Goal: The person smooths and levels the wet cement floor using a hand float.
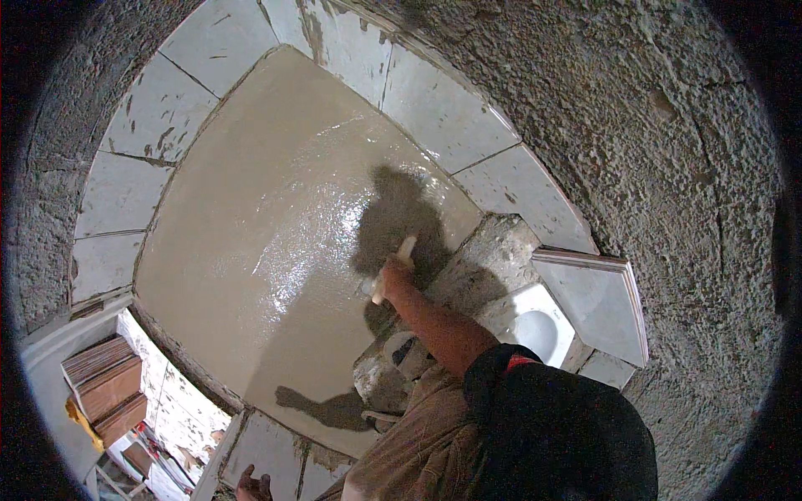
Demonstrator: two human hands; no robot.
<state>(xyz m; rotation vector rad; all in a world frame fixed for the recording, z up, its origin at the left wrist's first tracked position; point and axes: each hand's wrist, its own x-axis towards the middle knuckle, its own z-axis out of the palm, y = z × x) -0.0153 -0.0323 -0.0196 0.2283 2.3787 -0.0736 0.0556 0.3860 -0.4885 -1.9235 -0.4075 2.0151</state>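
My right hand (pixel 394 277) is wrapped round the pale handle of a trowel (pixel 407 247), low over wet, smooth grey-beige mortar (pixel 225 192) that covers the floor. The trowel's blade is mostly hidden by the hand and blends with the glare. At the lower edge my left hand (pixel 253 484) shows only in part, its fingers apart and nothing visible in them. It is beside the white wall tiles (pixel 266 451). The shadow of my body falls across the mortar.
White tiles (pixel 434 108) line the walls below rough plaster (pixel 601 83). To the right are a rough ledge (pixel 493 246), a white ceramic basin (pixel 539 326) and leaning tiles (pixel 585 288). Stacked tiles (pixel 107 388) stand past the threshold (pixel 188 363) at lower left. My shoe (pixel 408 352) is beside the mortar.
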